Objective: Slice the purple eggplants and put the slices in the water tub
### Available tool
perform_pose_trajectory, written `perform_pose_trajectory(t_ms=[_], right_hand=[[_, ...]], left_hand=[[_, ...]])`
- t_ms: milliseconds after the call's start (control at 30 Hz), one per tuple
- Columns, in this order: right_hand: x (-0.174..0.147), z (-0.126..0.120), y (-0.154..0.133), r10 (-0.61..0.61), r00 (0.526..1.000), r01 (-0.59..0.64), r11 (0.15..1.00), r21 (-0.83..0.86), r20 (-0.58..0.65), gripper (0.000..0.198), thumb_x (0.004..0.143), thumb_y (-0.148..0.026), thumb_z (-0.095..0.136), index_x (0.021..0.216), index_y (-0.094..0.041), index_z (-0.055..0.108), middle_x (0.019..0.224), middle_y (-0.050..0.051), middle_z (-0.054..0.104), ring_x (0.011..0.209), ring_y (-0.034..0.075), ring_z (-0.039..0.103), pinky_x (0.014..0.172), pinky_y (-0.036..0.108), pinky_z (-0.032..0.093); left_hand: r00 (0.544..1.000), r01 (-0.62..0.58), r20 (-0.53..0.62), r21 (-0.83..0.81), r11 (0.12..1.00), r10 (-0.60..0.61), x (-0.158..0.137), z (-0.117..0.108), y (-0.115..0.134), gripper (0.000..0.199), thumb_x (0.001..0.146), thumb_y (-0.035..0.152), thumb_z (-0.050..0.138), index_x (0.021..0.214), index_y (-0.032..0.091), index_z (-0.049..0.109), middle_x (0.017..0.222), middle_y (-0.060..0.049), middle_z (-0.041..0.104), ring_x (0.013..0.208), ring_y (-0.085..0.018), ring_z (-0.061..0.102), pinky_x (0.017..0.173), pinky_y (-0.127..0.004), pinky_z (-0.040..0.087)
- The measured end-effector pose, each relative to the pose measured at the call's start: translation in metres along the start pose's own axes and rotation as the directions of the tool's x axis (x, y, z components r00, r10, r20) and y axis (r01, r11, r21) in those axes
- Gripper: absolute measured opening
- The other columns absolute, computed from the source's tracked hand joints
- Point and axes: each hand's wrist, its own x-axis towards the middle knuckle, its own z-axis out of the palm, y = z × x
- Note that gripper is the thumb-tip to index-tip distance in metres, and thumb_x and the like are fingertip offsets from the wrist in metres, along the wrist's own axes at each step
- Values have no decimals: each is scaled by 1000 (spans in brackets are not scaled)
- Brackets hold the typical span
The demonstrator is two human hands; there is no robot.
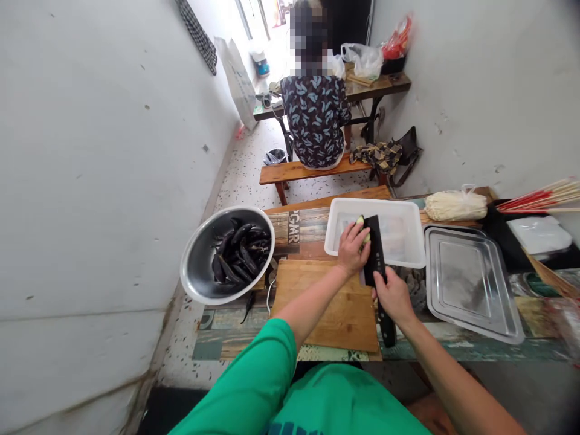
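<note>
My right hand [395, 296] is closed on a black cleaver [375, 241], gripping it near where the blade meets the handle. The blade points away from me and reaches over the near side of a white plastic tub [408, 232]. Against the blade's left side, my left hand [354, 249] is closed around pale green pieces that look like cut eggplant [360, 221]; its fingers partly cover them. Below my hands lies a wooden cutting board [328, 320]. To the left, a steel bowl [193, 260] holds several whole dark eggplants [240, 257].
A clear plastic lid [471, 278] lies right of the tub. Beyond it are a bagged pale bundle [455, 205] and red-and-tan sticks [539, 198]. A dark stem-like piece [248, 307] lies beside the board. A person [317, 121] sits on a bench [299, 172] ahead.
</note>
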Motion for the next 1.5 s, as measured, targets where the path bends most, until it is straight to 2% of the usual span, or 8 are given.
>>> perform_pose_trajectory(t_ms=[233,367,467,700,933,1067,1333,1500], right_hand=[[10,-67,24,107,961,-106,994,18,-255,30,90,-54,50,77,-27,45,51,1,61,45,19,56,50,31,43],[-37,-67,66,280,954,-253,944,211,-108,46,82,-71,56,83,-26,49,48,-1,59,37,17,50,40,29,38],[-68,-41,90,339,939,-343,919,196,55,55,74,-80,56,84,-25,51,43,-2,55,37,17,50,41,29,39],[-101,41,121,366,860,-434,891,132,356,68,67,-88,51,89,-24,56,38,-5,50,34,20,49,41,30,38],[-105,68,106,362,854,-413,908,66,373,60,71,-84,50,84,-25,55,38,-4,51,36,19,51,43,31,41],[-105,71,103,414,855,-438,899,10,312,58,69,-83,49,80,-27,55,42,-2,54,38,21,52,44,34,43],[-111,88,90,526,813,-542,841,-6,249,52,66,-82,49,67,-30,50,44,2,54,38,24,52,41,38,43],[-116,98,87,550,799,-568,823,5,245,50,64,-80,53,69,-30,50,43,1,53,37,25,52,40,38,43]], left_hand=[[902,377,240,-33,926,-359,58,-15,-47,34,102,30,53,130,20,70,143,-14,65,136,-29,60,119,-54,43],[910,406,145,-120,906,-388,10,-87,-75,39,105,30,40,119,18,73,106,-10,79,92,-21,77,94,-37,60],[934,354,-3,153,923,-358,-42,-156,-98,33,101,30,47,114,23,76,119,-9,76,115,-24,70,109,-39,53],[677,597,-172,697,398,-715,-122,-272,-169,51,94,27,56,144,17,60,149,-17,58,140,-32,52,119,-44,42],[577,648,-169,690,322,-799,-145,-279,-203,63,97,43,57,156,23,45,172,-18,24,157,-36,26,122,-59,31],[608,702,-285,628,334,-741,-138,-286,-211,59,99,40,54,154,19,46,160,-20,44,144,-32,46,118,-51,37],[418,896,-353,312,316,-837,-89,-323,-276,46,92,31,68,134,11,66,134,-24,66,128,-34,61,108,-40,46],[383,924,-332,150,353,-862,-80,-334,-302,32,92,25,67,121,15,75,124,-16,75,117,-26,70,103,-33,50]])
